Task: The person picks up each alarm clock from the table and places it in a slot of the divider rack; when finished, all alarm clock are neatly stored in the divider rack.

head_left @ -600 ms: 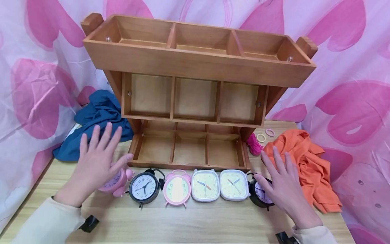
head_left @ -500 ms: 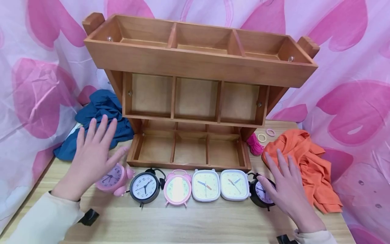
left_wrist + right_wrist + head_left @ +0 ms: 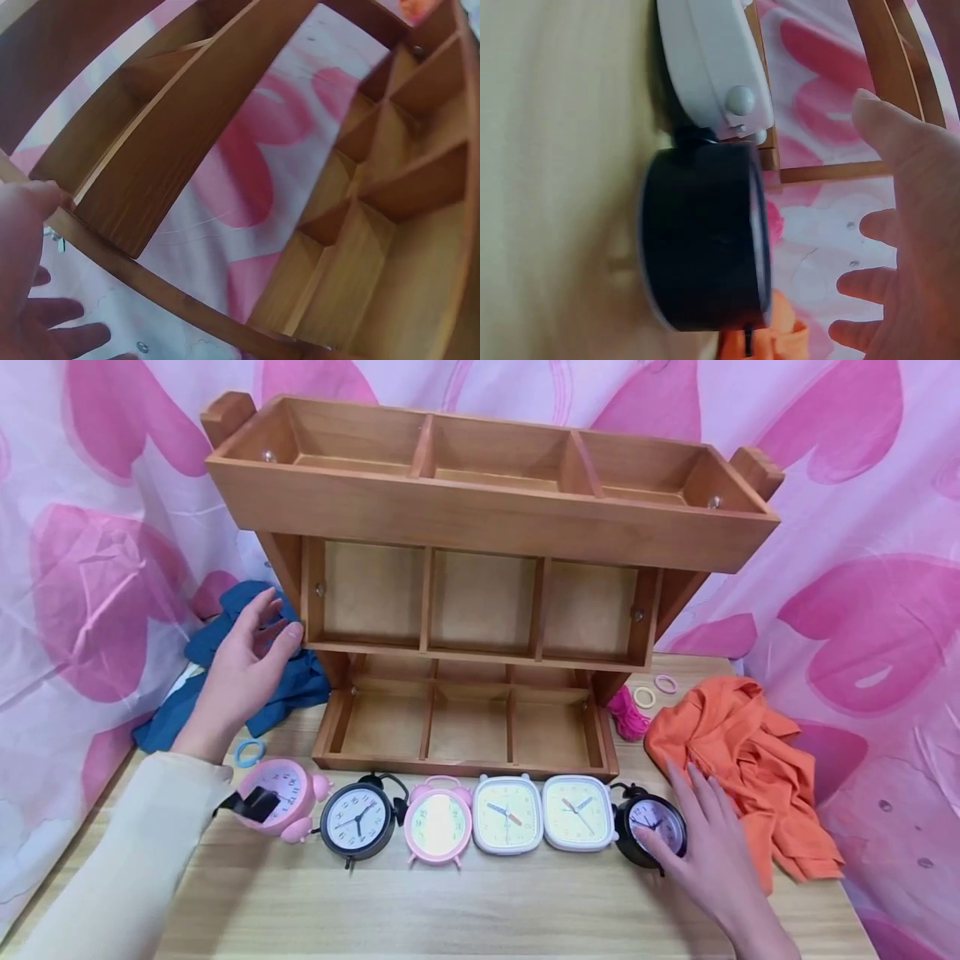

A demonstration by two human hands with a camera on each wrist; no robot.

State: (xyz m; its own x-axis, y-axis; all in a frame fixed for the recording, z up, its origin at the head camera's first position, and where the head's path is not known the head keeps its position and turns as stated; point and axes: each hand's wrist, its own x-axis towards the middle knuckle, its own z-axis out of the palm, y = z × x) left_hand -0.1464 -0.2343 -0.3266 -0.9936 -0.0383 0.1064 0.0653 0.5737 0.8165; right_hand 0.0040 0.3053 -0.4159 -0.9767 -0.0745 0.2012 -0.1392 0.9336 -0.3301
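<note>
A three-tier wooden shelf (image 3: 480, 518) with bare compartments stands at the back of the table. Several alarm clocks stand in a row before it: pink round clock (image 3: 281, 789), black clock (image 3: 357, 820), pink clock (image 3: 437, 825), two white square clocks (image 3: 506, 816) (image 3: 577, 814), and a black clock with a lilac face (image 3: 651, 825). My left hand (image 3: 262, 635) is raised by the shelf's left post, fingers relaxed, thumb against the wood; in the left wrist view the left hand (image 3: 30, 285) is beside the shelf frame (image 3: 187, 127). My right hand (image 3: 693, 831) hovers flat by the lilac-faced clock (image 3: 701, 236), fingers spread.
A blue cloth (image 3: 240, 618) lies crumpled left of the shelf, with a blue hair tie (image 3: 249, 752) in front of it. An orange cloth (image 3: 742, 752) lies at the right, beside a pink bundle (image 3: 626, 714) and two small rings (image 3: 643, 697). Pink patterned fabric (image 3: 862, 610) hangs behind.
My left hand has risen from over the pink round clock to the shelf's left post, uncovering that clock and the blue hair tie. My right hand slid back toward me, uncovering more of the lilac-faced clock.
</note>
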